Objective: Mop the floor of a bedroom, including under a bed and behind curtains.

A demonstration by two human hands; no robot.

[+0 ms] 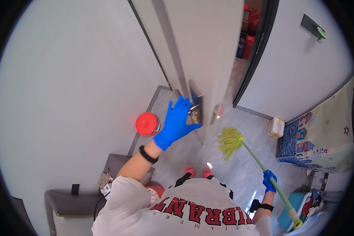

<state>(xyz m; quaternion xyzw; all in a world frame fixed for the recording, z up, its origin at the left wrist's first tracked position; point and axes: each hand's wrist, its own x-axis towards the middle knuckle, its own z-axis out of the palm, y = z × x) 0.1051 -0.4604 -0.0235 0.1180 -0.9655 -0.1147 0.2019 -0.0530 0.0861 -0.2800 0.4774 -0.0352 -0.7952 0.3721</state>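
My left hand [177, 124], in a blue glove, is raised with its fingers apart in front of the door handle [194, 108]. Whether its fingertips touch the handle or its plate cannot be made out. The pale door [208, 59] stands ajar. My right hand [269, 180], also gloved in blue, is wrapped around the light green handle [255, 157] of a mop. That handle slants from the lower right towards the door. Its yellow-green string mop head [230, 141] rests spread on the grey floor [191, 147], to the right of the door's edge.
A tub with a red lid [146, 124] stands by the left wall. Beyond the dark door frame [255, 56] are red bags [253, 19]. A taped box [275, 127] sits beside a patterned cloth [318, 132]. Clothes fill a teal bin [290, 206]; a grey chair [73, 203] is lower left.
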